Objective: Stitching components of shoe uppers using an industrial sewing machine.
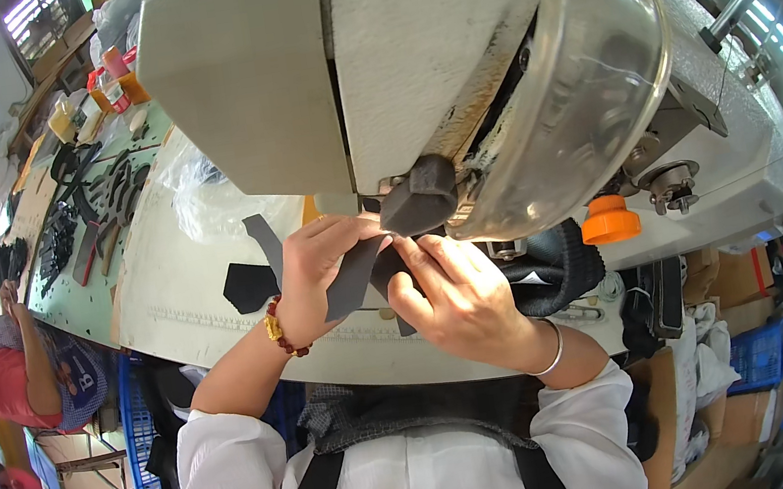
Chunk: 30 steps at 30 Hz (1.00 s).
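Observation:
Both my hands meet just below the head of a large pale sewing machine. My left hand, a beaded bracelet at its wrist, pinches a flat dark grey piece of material that hangs down past its fingers. My right hand, a metal bangle at its wrist, has its fingertips closed at the same piece's upper right edge. Behind it a darker flap shows in part. The machine's rounded dark part sits right above my fingertips; the needle cannot be made out.
Left of my hands lie a dark cut piece and a clear plastic bag. Dark ribbed fabric and an orange cap are to the right. Beyond, another person sits by a green table strewn with dark pieces.

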Each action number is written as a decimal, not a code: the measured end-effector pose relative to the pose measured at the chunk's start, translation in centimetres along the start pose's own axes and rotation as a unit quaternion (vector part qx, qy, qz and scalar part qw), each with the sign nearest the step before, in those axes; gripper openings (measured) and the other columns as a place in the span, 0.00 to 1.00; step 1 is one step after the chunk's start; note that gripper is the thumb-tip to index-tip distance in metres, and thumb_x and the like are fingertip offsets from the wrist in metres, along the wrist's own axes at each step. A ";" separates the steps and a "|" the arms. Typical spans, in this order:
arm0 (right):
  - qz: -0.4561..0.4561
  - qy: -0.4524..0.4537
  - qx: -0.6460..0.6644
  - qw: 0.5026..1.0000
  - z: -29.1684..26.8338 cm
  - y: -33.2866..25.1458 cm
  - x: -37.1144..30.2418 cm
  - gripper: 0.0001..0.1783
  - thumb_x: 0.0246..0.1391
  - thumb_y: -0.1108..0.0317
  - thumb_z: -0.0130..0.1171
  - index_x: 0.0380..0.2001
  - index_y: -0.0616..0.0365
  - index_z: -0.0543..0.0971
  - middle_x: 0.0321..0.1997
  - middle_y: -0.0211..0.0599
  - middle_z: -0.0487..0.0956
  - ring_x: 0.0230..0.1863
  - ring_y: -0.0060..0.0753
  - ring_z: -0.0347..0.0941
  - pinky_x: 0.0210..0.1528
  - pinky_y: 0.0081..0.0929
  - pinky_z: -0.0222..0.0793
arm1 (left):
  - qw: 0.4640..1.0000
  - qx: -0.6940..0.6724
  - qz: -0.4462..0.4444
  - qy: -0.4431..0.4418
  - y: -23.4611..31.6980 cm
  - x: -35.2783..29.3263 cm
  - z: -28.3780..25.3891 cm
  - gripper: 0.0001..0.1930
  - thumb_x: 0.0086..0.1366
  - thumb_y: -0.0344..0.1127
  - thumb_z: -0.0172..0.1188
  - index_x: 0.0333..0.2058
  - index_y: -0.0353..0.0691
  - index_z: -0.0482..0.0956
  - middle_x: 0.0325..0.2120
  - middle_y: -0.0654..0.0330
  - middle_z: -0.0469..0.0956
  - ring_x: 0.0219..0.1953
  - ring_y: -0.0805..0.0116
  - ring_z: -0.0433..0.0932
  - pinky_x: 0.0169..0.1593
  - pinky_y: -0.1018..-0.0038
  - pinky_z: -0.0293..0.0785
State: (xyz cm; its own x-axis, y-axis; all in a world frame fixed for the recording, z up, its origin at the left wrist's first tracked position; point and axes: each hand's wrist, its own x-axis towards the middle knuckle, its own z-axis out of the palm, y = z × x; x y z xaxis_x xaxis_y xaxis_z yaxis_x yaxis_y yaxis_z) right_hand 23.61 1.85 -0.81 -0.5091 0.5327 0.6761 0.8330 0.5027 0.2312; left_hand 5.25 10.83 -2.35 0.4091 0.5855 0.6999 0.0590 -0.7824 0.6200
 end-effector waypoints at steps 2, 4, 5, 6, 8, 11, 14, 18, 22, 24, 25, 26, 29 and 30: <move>0.002 0.000 -0.003 1.000 -0.1 -0.1 0.0 0.10 0.48 0.70 0.65 0.33 0.57 0.74 0.49 0.48 0.86 0.47 0.42 0.81 0.45 0.35 0.80 | 0.999 -0.026 -0.040 0.002 -0.1 0.0 0.0 0.12 0.57 0.24 0.68 0.41 0.34 0.85 0.36 0.51 0.87 0.35 0.54 0.85 0.40 0.70 0.79; 0.004 0.001 -0.008 1.000 -0.1 -0.1 0.1 0.10 0.48 0.70 0.65 0.33 0.56 0.75 0.48 0.47 0.86 0.47 0.41 0.81 0.44 0.33 0.80 | 0.998 -0.037 -0.051 0.002 0.0 0.0 -0.1 0.13 0.56 0.24 0.68 0.42 0.34 0.85 0.35 0.51 0.87 0.34 0.53 0.84 0.39 0.69 0.79; 0.006 0.002 -0.011 1.000 0.0 -0.1 0.1 0.10 0.48 0.70 0.65 0.33 0.56 0.75 0.48 0.47 0.86 0.47 0.41 0.81 0.43 0.33 0.80 | 0.998 -0.032 -0.046 -0.003 0.1 0.0 -0.2 0.13 0.56 0.23 0.67 0.42 0.33 0.84 0.35 0.51 0.86 0.34 0.52 0.84 0.39 0.69 0.79; 0.001 0.006 -0.018 1.000 0.0 -0.1 0.1 0.10 0.48 0.70 0.65 0.33 0.56 0.75 0.48 0.46 0.86 0.47 0.41 0.81 0.43 0.32 0.80 | 0.999 -0.028 -0.023 -0.001 0.1 0.0 -0.3 0.14 0.55 0.22 0.66 0.42 0.33 0.84 0.34 0.51 0.86 0.33 0.52 0.84 0.38 0.68 0.78; -0.015 0.006 -0.033 0.999 0.2 0.1 0.0 0.08 0.53 0.68 0.62 0.34 0.54 0.74 0.49 0.51 0.87 0.47 0.37 0.86 0.30 0.25 0.75 | 1.000 0.013 0.019 0.009 0.3 -0.1 -0.4 0.16 0.54 0.21 0.64 0.43 0.33 0.84 0.33 0.51 0.86 0.33 0.50 0.83 0.37 0.68 0.78; -0.026 0.003 -0.038 0.999 0.4 0.3 -0.3 0.07 0.56 0.66 0.61 0.35 0.53 0.74 0.50 0.53 0.87 0.47 0.36 0.87 0.24 0.21 0.73 | 1.000 0.019 0.009 -0.007 0.1 0.0 -0.4 0.17 0.51 0.20 0.62 0.42 0.34 0.84 0.31 0.52 0.84 0.31 0.50 0.82 0.36 0.67 0.76; -0.026 0.003 -0.021 0.999 0.6 0.3 -0.7 0.09 0.54 0.66 0.62 0.38 0.53 0.76 0.50 0.54 0.86 0.46 0.36 0.88 0.24 0.21 0.73 | 0.993 0.089 0.056 -0.049 -0.1 0.2 -0.2 0.16 0.50 0.19 0.61 0.40 0.36 0.84 0.31 0.53 0.83 0.31 0.51 0.82 0.35 0.67 0.76; -0.018 0.017 -0.017 1.000 0.6 0.3 -0.8 0.12 0.48 0.65 0.63 0.38 0.54 0.79 0.52 0.56 0.85 0.38 0.29 0.86 0.24 0.21 0.73 | 0.976 0.158 0.139 -0.062 0.3 0.5 -0.1 0.14 0.51 0.22 0.64 0.38 0.38 0.82 0.35 0.55 0.83 0.35 0.57 0.84 0.35 0.68 0.77; 0.012 0.006 0.001 1.000 -0.7 0.2 -0.9 0.13 0.44 0.66 0.63 0.36 0.54 0.83 0.55 0.51 0.85 0.25 0.21 0.76 0.28 0.21 0.72 | 0.947 0.231 0.199 -0.100 1.2 0.9 -0.4 0.14 0.52 0.25 0.66 0.40 0.37 0.80 0.37 0.54 0.81 0.39 0.58 0.85 0.37 0.70 0.80; 0.038 0.003 -0.053 0.998 -1.5 0.1 -1.0 0.14 0.43 0.66 0.63 0.37 0.54 0.84 0.56 0.44 0.85 0.20 0.21 0.72 0.35 0.23 0.74 | 0.940 0.248 0.208 -0.108 1.5 1.0 -0.7 0.15 0.53 0.26 0.66 0.41 0.36 0.80 0.38 0.53 0.80 0.40 0.56 0.85 0.39 0.70 0.82; 0.051 -0.010 -0.092 0.994 -1.8 0.0 -1.0 0.15 0.43 0.66 0.63 0.38 0.53 0.85 0.56 0.42 0.85 0.19 0.22 0.71 0.38 0.24 0.75 | 0.937 0.255 0.211 -0.114 1.6 1.0 -0.8 0.15 0.53 0.27 0.66 0.41 0.36 0.79 0.38 0.52 0.79 0.41 0.56 0.84 0.39 0.70 0.82; 0.078 -0.022 -0.082 0.993 -2.1 -0.1 -1.1 0.16 0.44 0.68 0.64 0.39 0.55 0.85 0.57 0.38 0.85 0.20 0.24 0.73 0.49 0.32 0.76 | 0.934 0.259 0.215 -0.118 1.7 1.0 -0.8 0.14 0.55 0.28 0.65 0.42 0.35 0.79 0.39 0.51 0.80 0.42 0.55 0.84 0.39 0.70 0.83; 0.079 -0.052 -0.046 0.994 -2.2 -0.2 -1.1 0.24 0.37 0.72 0.61 0.43 0.64 0.85 0.60 0.47 0.83 0.48 0.42 0.80 0.57 0.40 0.74 | 0.930 0.273 0.216 -0.119 1.9 0.7 -0.7 0.13 0.57 0.27 0.63 0.41 0.35 0.79 0.39 0.51 0.80 0.43 0.56 0.85 0.39 0.70 0.84; 0.080 -0.057 -0.039 0.994 -2.1 -0.2 -1.1 0.25 0.35 0.73 0.61 0.43 0.66 0.86 0.60 0.49 0.83 0.53 0.46 0.80 0.59 0.43 0.74 | 0.930 0.276 0.214 -0.116 1.9 0.7 -0.5 0.12 0.57 0.27 0.63 0.41 0.35 0.80 0.40 0.51 0.80 0.43 0.56 0.85 0.39 0.70 0.84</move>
State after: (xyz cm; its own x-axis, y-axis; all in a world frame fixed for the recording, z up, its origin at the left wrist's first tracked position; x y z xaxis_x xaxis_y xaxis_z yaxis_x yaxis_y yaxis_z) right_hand 24.48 -0.25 -0.17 -0.3863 0.6774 0.6261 0.9172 0.3536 0.1834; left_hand 5.14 9.83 -0.50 0.6845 0.1830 0.7057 0.2771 -0.9606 -0.0197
